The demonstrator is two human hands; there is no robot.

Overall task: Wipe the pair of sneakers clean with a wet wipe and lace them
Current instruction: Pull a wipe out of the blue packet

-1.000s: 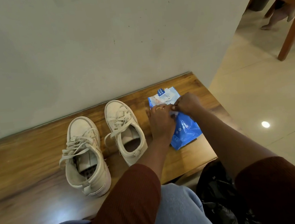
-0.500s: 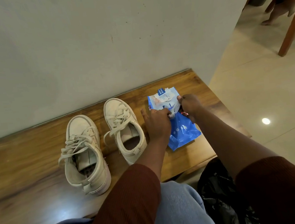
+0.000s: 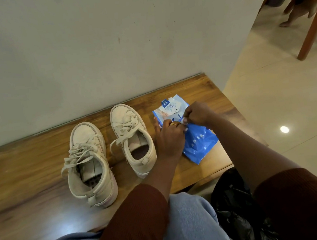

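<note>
Hands at the wet-wipe pack: left hand (image 3: 171, 138) holds it down, right hand (image 3: 198, 114) pinches a wet wipe (image 3: 184, 120) at the opening.

On the wooden bench (image 3: 29, 165) the two cream sneakers (image 3: 89, 164) (image 3: 134, 138) stand side by side, toes to the wall, laces loose and not yet wiped; just right of them lies the blue wet-wipe pack (image 3: 198, 144), its label flap (image 3: 169, 106) peeled back. Left fingers curl onto the pack's top, right fingers close on the white scrap, likely the first wipe. Step in hand: getting a wipe out. Next calls for a steady pull while the left pins the pack, then taking up a sneaker.
</note>
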